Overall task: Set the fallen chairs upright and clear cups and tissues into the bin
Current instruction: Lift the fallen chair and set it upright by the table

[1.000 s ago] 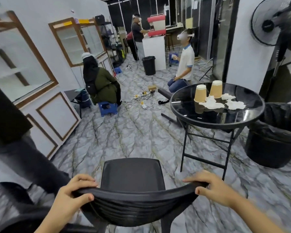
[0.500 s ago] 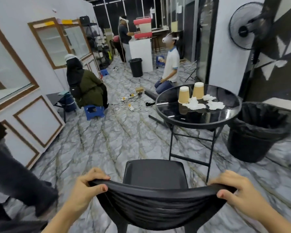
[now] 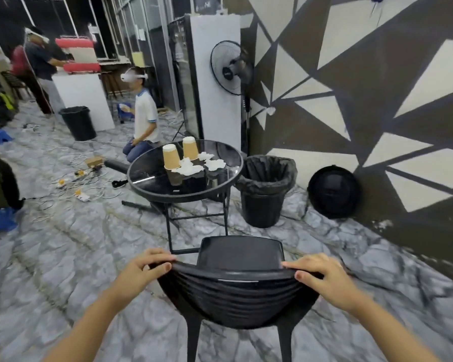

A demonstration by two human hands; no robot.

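A black plastic chair point(image 3: 239, 257) stands upright right in front of me, its seat facing a round black glass table point(image 3: 152, 178). My left hand point(image 3: 141, 270) grips the left end of the chair's top rail and my right hand point(image 3: 324, 276) grips the right end. On the table two brown paper cups point(image 3: 171, 156) point(image 3: 189, 148) stand upside down beside several crumpled white tissues point(image 3: 191, 167). A black bin point(image 3: 263, 202) lined with a black bag stands just right of the table.
A round black lid point(image 3: 334, 192) leans on the patterned wall at right. A standing fan point(image 3: 233, 69) is behind the table. A person kneels behind the table point(image 3: 145, 113), others stand or sit at left. Cables and a second bin point(image 3: 77, 122) lie on the marble floor.
The view has swung to the right, so the table and bin now lie straight ahead. The chair has turned with it, both hands still on its top rail.
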